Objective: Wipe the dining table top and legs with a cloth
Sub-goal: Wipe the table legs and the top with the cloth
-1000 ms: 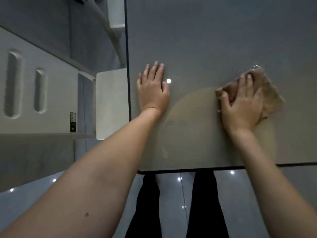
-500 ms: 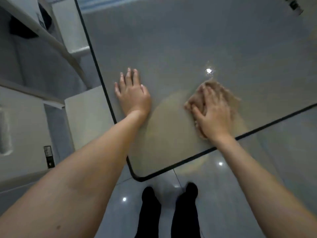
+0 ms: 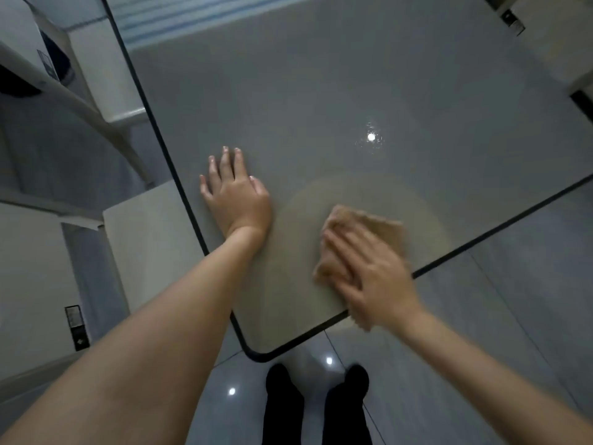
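The cloth is lying tan and rumpled on the dining table top, close to the near edge and not far from the rounded near corner; its far corner is showing flat and squarish beyond my fingers, while the rest is bunching under my palm; it is blurred, so I cannot tell its weave. My right hand is pressing flat on it, fingers spread and extended, not curled around the fabric, with the heel of the hand reaching past the table's dark near edge. My left hand is lying open, palm down, fingers together, on the bare top just inside the left edge, well apart from the cloth. The top is looking grey and glossy, with a bright lamp reflection shining toward its middle and a paler, rounded patch spreading around the cloth. Beside the left edge, a pale chair seat is tucking close to the table; below the near corner, my dark trouser legs are standing on the shiny tiled floor. My own forearms are crossing the near corner and hiding part of the left edge.
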The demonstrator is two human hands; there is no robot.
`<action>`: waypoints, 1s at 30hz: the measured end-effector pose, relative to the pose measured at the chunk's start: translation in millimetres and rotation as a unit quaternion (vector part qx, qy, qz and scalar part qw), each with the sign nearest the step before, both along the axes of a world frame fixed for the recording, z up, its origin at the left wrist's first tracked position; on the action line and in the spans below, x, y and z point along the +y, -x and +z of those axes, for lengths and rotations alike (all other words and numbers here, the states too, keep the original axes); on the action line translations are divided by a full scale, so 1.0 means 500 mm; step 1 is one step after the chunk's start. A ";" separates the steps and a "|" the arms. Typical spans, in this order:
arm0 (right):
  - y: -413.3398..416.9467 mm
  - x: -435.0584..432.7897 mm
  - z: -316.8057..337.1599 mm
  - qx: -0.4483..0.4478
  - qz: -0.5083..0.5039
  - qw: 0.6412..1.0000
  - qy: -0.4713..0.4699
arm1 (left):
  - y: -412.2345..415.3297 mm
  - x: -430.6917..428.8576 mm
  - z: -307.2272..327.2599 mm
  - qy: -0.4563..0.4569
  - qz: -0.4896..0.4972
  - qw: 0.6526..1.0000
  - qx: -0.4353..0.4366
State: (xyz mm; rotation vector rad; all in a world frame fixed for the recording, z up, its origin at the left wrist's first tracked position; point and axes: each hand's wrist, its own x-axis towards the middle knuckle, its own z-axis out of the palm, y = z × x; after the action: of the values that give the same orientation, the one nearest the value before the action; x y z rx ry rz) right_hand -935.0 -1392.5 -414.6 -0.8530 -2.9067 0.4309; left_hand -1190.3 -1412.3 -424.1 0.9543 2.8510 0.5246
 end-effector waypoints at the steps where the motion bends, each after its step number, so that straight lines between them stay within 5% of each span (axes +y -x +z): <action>1: -0.011 0.070 -0.005 0.000 -0.072 0.997 -0.007 | 0.002 0.001 -0.002 0.001 0.002 1.000 0.003; 5: 0.044 0.303 -0.006 0.000 -0.396 0.918 -0.010 | 0.005 0.003 -0.003 0.008 0.006 1.000 0.007; 7: 0.129 0.305 0.003 0.008 -0.461 0.887 0.012 | 0.003 0.005 0.002 0.006 0.005 1.000 0.010; 12: 0.136 -0.008 0.000 0.001 -0.183 0.983 -0.004 | -0.003 0.003 0.009 0.010 0.003 1.000 -0.003; 17: -0.006 -0.034 0.001 0.003 0.030 1.000 -0.002 | -0.003 0.003 0.007 0.003 0.003 1.000 -0.001; 19: -0.042 0.043 -0.004 0.010 0.009 1.000 0.007 | -0.002 0.004 0.005 -0.001 0.007 1.000 -0.003; 26: 0.033 0.225 -0.009 0.022 -0.311 0.950 -0.031 | -0.003 0.007 -0.001 -0.015 0.011 1.000 0.011; 30: 0.082 0.124 -0.009 0.040 -0.239 0.970 -0.011 | -0.009 0.004 0.002 -0.017 0.017 1.000 0.008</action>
State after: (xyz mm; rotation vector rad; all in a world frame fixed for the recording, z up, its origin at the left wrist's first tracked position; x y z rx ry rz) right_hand -975.8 -1330.5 -419.2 -1.4404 -2.5043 0.3730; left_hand -1185.8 -1410.4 -423.2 0.9211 2.8862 0.5720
